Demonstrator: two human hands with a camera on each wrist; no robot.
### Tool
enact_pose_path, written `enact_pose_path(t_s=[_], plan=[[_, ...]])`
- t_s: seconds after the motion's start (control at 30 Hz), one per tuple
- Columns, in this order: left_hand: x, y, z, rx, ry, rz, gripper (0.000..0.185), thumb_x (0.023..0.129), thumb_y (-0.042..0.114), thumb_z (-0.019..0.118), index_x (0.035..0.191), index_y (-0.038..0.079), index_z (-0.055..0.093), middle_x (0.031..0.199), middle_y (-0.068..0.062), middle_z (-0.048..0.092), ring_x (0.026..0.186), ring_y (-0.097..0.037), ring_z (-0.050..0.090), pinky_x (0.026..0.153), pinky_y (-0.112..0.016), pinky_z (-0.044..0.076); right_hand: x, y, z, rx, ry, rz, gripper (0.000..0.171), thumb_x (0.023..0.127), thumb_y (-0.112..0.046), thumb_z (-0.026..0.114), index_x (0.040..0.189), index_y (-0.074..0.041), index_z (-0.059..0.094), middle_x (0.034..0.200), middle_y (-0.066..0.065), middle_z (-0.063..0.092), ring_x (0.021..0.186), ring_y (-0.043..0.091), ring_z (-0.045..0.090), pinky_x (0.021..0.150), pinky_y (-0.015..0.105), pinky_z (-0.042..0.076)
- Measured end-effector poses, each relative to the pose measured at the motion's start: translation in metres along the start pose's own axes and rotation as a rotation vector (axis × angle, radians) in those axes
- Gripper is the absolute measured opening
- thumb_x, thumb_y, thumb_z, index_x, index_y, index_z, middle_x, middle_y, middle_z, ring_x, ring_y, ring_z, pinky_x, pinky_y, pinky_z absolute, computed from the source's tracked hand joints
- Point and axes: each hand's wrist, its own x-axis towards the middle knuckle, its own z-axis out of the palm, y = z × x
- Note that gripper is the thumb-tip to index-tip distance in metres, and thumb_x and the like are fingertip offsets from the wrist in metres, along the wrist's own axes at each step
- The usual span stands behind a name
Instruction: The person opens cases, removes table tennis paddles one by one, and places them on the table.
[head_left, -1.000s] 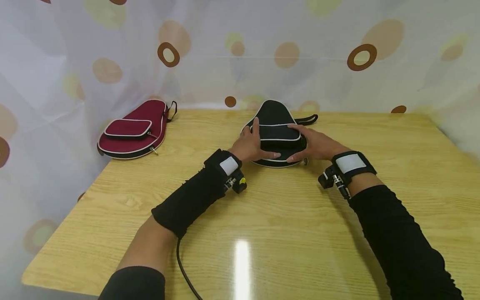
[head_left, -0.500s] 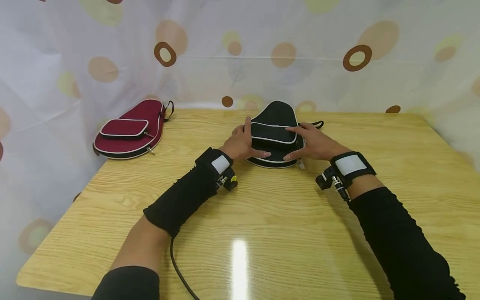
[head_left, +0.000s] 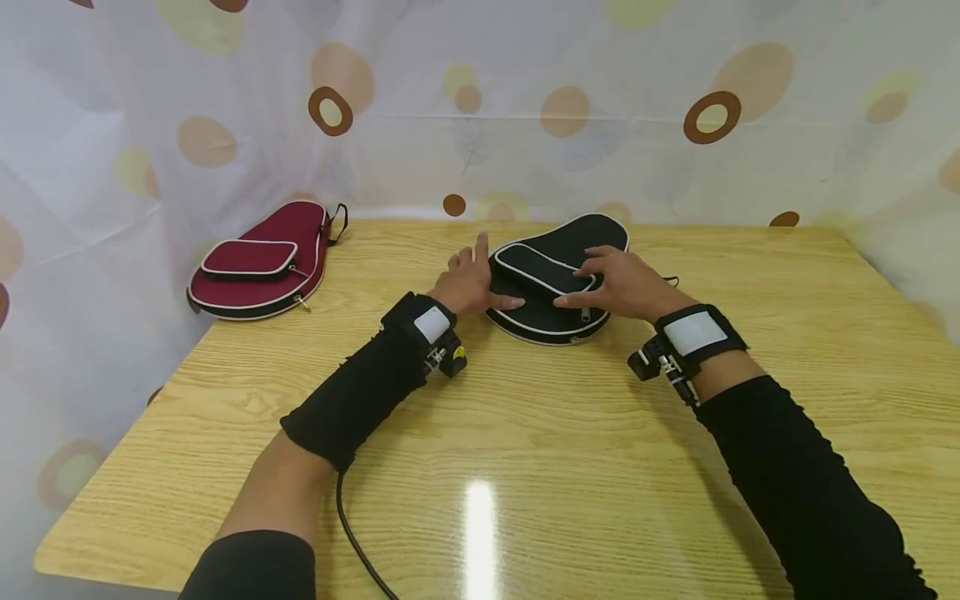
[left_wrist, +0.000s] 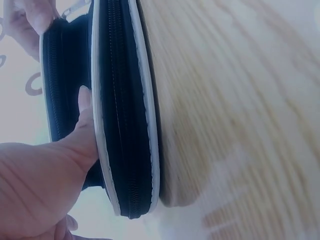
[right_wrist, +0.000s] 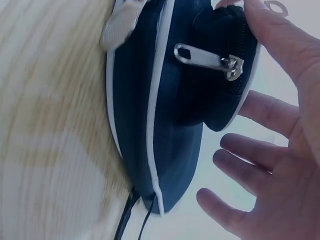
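**Black case: both hands on it, neither clenched**

Black case [head_left: 573,242] lies pocket side up on the wooden surface [head_left: 570,433], just off head-view centre toward 2 o'clock. Narrow end aims at 1 to 2 o'clock.

Left hand [head_left: 467,283]: not grasping, fingers spread at the case's 9 o'clock edge, thumb resting on the front panel. Right hand [head_left: 626,283]: also loose, thumb and index at the 4 o'clock end of the pocket [head_left: 536,265], no wrap.

Handling guess: light, padded fabric, some give, not fragile; probably slides easily on that surface. Contents can't be told. Best hold is the piped side walls at 8 and 3 o'clock; the raised pocket looks soft and would likely twist.

Around: metal zip pull [right_wrist: 200,57] on the pocket's right-hand end, snag risk. Strap [head_left: 672,281] pokes out at 3 o'clock, partly behind the right hand. Red case [head_left: 258,262] at 9 o'clock, well apart, not blocking. Patterned curtain [head_left: 450,158] at 12 limits pushing farther back. Cable [head_left: 356,546] under left forearm at 7, could drag.
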Motion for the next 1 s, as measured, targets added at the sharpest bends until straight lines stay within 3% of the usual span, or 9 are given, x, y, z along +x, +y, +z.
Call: enact_pose_path(t_s=[0.23, 0.33, 0.4, 0.47, 0.7, 1.0], plan=[[0.000, -0.002, -0.001, 0.058, 0.049, -0.027, 0.115, 0.085, 0.060, 0.073, 0.161, 0.006, 0.005, 0.155, -0.028, 0.030, 0.137, -0.050, 0.038, 0.103, -0.055, 0.043, 0.001, -0.007, 0.006, -0.027, 0.046, -0.034, 0.050, 0.087, -0.044, 0.078, 0.099, 0.005, 0.077, 0.138, 0.032, 0.055, 0.130, 0.048, 0.051, 0.101, 0.057, 0.046], [0.000, -0.002, 0.000, 0.068, 0.070, -0.040, 0.110, 0.085, 0.059, 0.073, 0.160, 0.005, 0.012, 0.151, -0.030, 0.034, 0.135, -0.051, 0.039, 0.104, -0.056, 0.043, -0.001, -0.012, 0.009, -0.034, 0.061, -0.045, 0.048, 0.086, -0.046, 0.078, 0.071, -0.001, 0.071, 0.095, 0.022, 0.069, 0.093, 0.039, 0.066, 0.081, 0.046, 0.053], [0.000, -0.003, 0.000, 0.065, 0.087, -0.050, 0.107, 0.085, 0.058, 0.074, 0.158, 0.004, 0.017, 0.148, -0.031, 0.036, 0.134, -0.051, 0.039, 0.104, -0.056, 0.043, -0.002, -0.016, 0.009, -0.042, 0.067, -0.053, 0.053, 0.086, -0.048, 0.078, 0.056, -0.008, 0.059, 0.066, 0.009, 0.058, 0.065, 0.028, 0.059, 0.069, 0.040, 0.045], [0.001, -0.003, 0.000, 0.066, 0.102, -0.057, 0.104, 0.085, 0.058, 0.074, 0.157, 0.004, 0.022, 0.147, -0.031, 0.037, 0.133, -0.050, 0.039, 0.103, -0.056, 0.043, -0.004, -0.020, 0.009, -0.045, 0.064, -0.048, 0.060, 0.086, -0.049, 0.077, 0.049, -0.013, 0.046, 0.053, -0.001, 0.037, 0.049, 0.019, 0.042, 0.063, 0.036, 0.033], [0.003, -0.003, -0.001, 0.103, 0.113, -0.081, 0.092, 0.085, 0.059, 0.072, 0.147, 0.000, 0.039, 0.141, -0.030, 0.041, 0.124, -0.044, 0.045, 0.098, -0.051, 0.047, -0.008, -0.033, 0.008, -0.059, 0.038, -0.049, 0.065, 0.085, -0.051, 0.077, 0.046, -0.017, 0.038, 0.048, -0.007, 0.028, 0.041, 0.010, 0.030, 0.048, 0.027, 0.026], [0.013, -0.006, -0.002, 0.082, 0.080, -0.114, 0.082, 0.088, 0.057, 0.070, 0.140, -0.002, 0.049, 0.139, -0.030, 0.044, 0.125, -0.044, 0.046, 0.098, -0.051, 0.048, -0.011, -0.044, 0.009, -0.054, 0.015, -0.089, 0.065, 0.086, -0.047, 0.078, 0.046, -0.020, 0.035, 0.047, -0.010, 0.023, 0.041, 0.007, 0.024, 0.047, 0.025, 0.023]])
